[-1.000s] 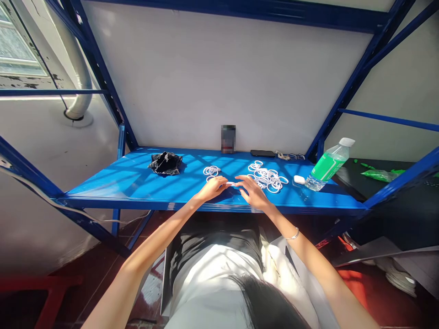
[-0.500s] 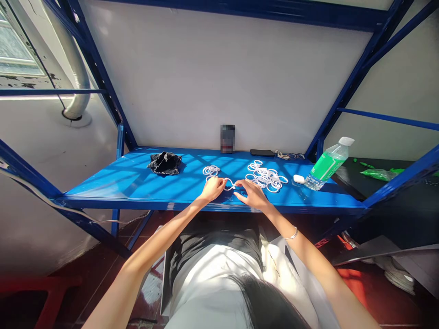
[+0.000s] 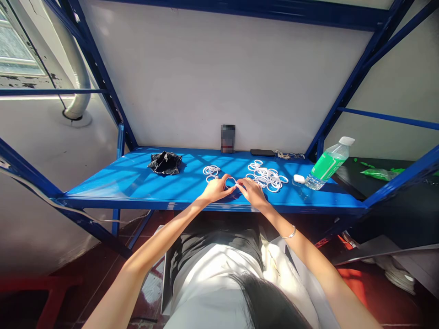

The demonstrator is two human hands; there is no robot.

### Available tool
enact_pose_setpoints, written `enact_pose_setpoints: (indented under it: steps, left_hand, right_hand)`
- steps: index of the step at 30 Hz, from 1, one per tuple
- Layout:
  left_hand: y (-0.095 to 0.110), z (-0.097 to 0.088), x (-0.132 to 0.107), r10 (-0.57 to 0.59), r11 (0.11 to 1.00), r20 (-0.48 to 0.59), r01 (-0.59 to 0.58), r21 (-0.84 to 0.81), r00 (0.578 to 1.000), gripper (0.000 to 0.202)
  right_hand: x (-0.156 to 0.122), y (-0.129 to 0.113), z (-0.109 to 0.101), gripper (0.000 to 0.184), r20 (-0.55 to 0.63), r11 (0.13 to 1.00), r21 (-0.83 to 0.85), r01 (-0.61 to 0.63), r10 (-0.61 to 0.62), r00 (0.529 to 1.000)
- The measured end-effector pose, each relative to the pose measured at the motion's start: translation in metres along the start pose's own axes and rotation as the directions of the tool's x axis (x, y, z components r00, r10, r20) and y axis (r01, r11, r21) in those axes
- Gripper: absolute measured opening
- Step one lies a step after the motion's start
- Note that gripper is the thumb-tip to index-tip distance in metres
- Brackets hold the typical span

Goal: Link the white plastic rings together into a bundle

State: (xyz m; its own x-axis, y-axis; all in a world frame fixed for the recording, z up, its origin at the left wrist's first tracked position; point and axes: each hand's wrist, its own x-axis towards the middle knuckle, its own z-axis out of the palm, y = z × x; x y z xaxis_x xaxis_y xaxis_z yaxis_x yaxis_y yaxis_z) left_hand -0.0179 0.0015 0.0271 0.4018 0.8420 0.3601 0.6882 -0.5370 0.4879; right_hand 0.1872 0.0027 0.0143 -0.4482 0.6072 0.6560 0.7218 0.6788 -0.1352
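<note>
Between my two hands is a thin white ring (image 3: 233, 179), held over the front part of the blue table (image 3: 120, 185). My left hand (image 3: 215, 189) grips it from the left, thumb reaching across to its near right side. The fingertips of my right hand (image 3: 253, 191) pinch the same ring at its right side, where a small joint seems to sit, partly covered by fingers. Just beyond my left hand lies a small group of white rings (image 3: 211, 170). A larger, tangled pile of white rings (image 3: 266, 177) spreads behind my right hand.
A crumpled black plastic bag (image 3: 165, 163) is at the left. A dark blurred box (image 3: 227, 139) stands by the wall, with a black phone (image 3: 262, 152) and a cable (image 3: 287, 156) nearby. On the right are a white case (image 3: 298, 178) and a tilted bottle (image 3: 328, 165). Blue posts frame the table.
My left hand has turned, its thumb now stretched toward the ring's right side. My right fingers have drawn together on the ring, and the ring is slightly raised and tilted.
</note>
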Motion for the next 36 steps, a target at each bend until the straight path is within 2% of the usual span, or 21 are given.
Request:
enact_pose_setpoints:
  steps: [2, 5, 19, 36]
  left_hand:
    - [0.0002, -0.0001, -0.0005, 0.028, 1.0, 0.023, -0.028, -0.014, 0.999, 0.062]
    - [-0.0005, 0.0003, -0.0003, 0.051, 0.998, 0.036, -0.05, -0.024, 0.998, 0.059]
    - [-0.0016, 0.0032, 0.0026, -0.003, 0.996, -0.003, 0.003, 0.087, 1.0, 0.056]
    - [-0.0025, 0.0053, 0.0021, 0.036, 0.983, -0.004, -0.035, 0.179, 0.999, 0.059]
  right_hand:
    - [0.0, -0.0006, -0.0004, 0.018, -0.008, 1.0, -0.013, -0.008, 0.008, 1.0]
    - [-0.0001, -0.0019, -0.0015, 0.018, -0.008, 1.0, -0.018, -0.016, 0.016, 1.0]
    - [-0.0018, -0.0018, -0.0023, 0.016, 0.005, 0.998, -0.037, -0.046, 0.046, 0.999]
    - [-0.0042, 0.0033, 0.0038, 0.014, 0.02, 0.994, -0.057, -0.094, 0.096, 0.995]
